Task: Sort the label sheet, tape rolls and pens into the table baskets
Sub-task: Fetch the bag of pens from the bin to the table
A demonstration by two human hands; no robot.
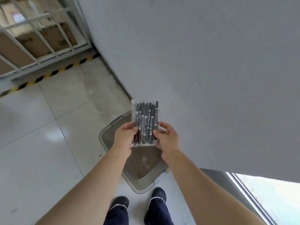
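Observation:
A clear plastic pack of several black pens (145, 116) is held upright in front of me, above the floor. My left hand (124, 135) grips its lower left edge, and my right hand (167, 137) grips its lower right edge. Both hands pinch the pack with thumbs on its front. Below the pack a grey translucent plastic bin (142, 168) stands on the floor against the wall; its inside looks empty where I can see it. No table, baskets, tape rolls or label sheet are in view.
A grey wall (203, 62) fills the right side. Pale floor tiles (40, 143) spread to the left. A white metal cage (37, 39) with cardboard boxes stands at the far left behind yellow-black hazard tape (53, 73). My shoes (120, 202) stand just before the bin.

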